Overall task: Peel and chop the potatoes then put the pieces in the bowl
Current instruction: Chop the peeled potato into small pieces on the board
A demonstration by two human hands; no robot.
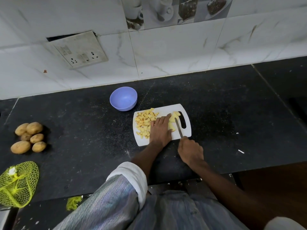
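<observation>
One peeled potato (pixel 172 119), partly sliced, lies on the right half of the white board (pixel 167 108), beside the handle slot. The left hand (pixel 160 130) lies flat over it, fingers straight and pressing down on the slices. The right hand (pixel 191 151) is curled round the handle of a knife (pixel 178 128), whose blade runs along the right side of the potato with its tip near the far slices. A heap of diced pieces (pixel 145 122) covers the left half of the board, just beside the left hand. A purple bowl (pixel 123 98) stands on the black counter (pixel 232 113) just beyond the board's far left corner. Six unpeeled potatoes (pixel 29 136) cluster well apart at the counter's left. Near them, toward the front edge, sits a yellow net bag (pixel 18 183). A switchboard (pixel 78 48) hangs on the tiled wall.
</observation>
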